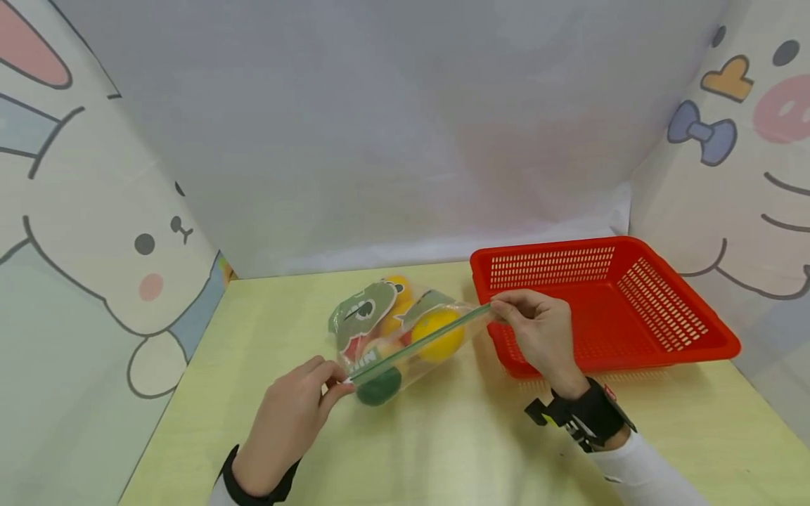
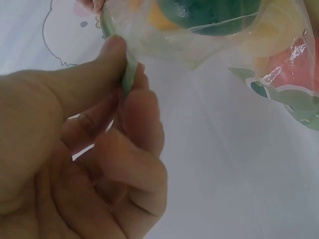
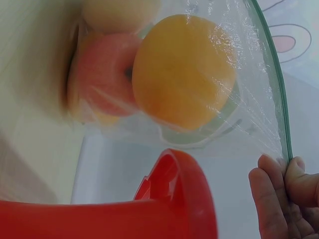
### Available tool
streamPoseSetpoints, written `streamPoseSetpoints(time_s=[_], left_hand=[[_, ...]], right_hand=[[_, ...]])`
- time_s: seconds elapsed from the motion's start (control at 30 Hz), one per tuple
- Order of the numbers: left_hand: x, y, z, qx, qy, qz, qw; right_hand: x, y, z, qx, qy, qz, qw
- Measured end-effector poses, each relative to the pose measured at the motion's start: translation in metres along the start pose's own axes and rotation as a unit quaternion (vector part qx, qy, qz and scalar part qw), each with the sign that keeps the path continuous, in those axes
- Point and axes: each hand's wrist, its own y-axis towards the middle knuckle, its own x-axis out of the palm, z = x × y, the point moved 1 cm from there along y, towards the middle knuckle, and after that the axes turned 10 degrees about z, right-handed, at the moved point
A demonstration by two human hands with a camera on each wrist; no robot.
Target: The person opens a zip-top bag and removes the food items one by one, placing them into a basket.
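A clear zip bag (image 1: 361, 313) with a green dinosaur print lies on the table with its green zip strip (image 1: 418, 344) stretched toward me. My left hand (image 1: 291, 414) pinches the strip's left end between thumb and fingers. At the other end, my right hand (image 1: 541, 330) pinches the strip's corner beside the red basket. Inside the bag are several fruits: a yellow round one (image 1: 439, 334), a dark green one (image 1: 380, 386) and, in the right wrist view, a red apple (image 3: 107, 74). The strip looks pressed together along its length, and the print partly hides the fruit behind it.
A red slotted plastic basket (image 1: 633, 316) stands to the right, its near left rim close to my right hand. The pale yellow table (image 1: 253, 316) meets a white back wall (image 1: 380, 140). Side panels with cartoon animals (image 1: 145, 288) flank it.
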Motion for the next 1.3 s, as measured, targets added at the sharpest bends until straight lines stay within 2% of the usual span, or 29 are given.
streamPoseSetpoints(time_s=[0.07, 0.23, 0.37, 0.43, 0.57, 0.63, 0.8, 0.9, 1.0, 1.1, 1.3], left_hand=[[-0.003, -0.001, -0.002, -0.022, -0.002, -0.015, 0.9996], [-0.009, -0.001, -0.003, -0.048, -0.018, -0.061, 0.9969], [-0.007, 0.002, -0.004, -0.045, -0.052, -0.120, 0.9904], [-0.003, 0.005, -0.003, -0.032, -0.080, -0.149, 0.9851], [0.011, 0.013, 0.001, -0.009, -0.143, -0.185, 0.9723], [0.019, 0.020, 0.006, 0.004, -0.172, -0.184, 0.9677], [0.041, 0.039, 0.024, 0.041, -0.196, -0.141, 0.9697], [0.053, 0.049, 0.034, 0.048, -0.197, -0.135, 0.9699], [0.061, 0.057, 0.038, 0.042, -0.203, -0.147, 0.9671], [0.066, 0.065, 0.035, 0.028, -0.214, -0.148, 0.9653], [0.063, 0.077, 0.023, -0.023, -0.263, -0.095, 0.9599]], right_hand=[[0.000, 0.001, 0.001, 0.001, 0.001, 0.002, 1.000], [-0.001, 0.001, 0.002, 0.005, 0.002, 0.001, 1.000], [-0.001, 0.002, 0.002, 0.006, 0.001, 0.007, 1.000], [-0.001, 0.002, 0.003, 0.006, 0.002, 0.009, 1.000], [0.000, 0.001, 0.001, 0.004, -0.002, 0.006, 1.000], [0.001, 0.000, -0.001, 0.004, -0.003, 0.007, 1.000], [0.001, -0.002, -0.003, 0.005, -0.005, 0.007, 1.000], [0.002, -0.002, -0.002, 0.004, -0.004, 0.006, 1.000], [0.002, -0.001, 0.000, 0.001, 0.000, 0.005, 1.000], [0.002, 0.000, 0.002, -0.003, 0.005, 0.007, 1.000], [0.001, 0.000, 0.002, 0.001, 0.010, -0.008, 1.000]])
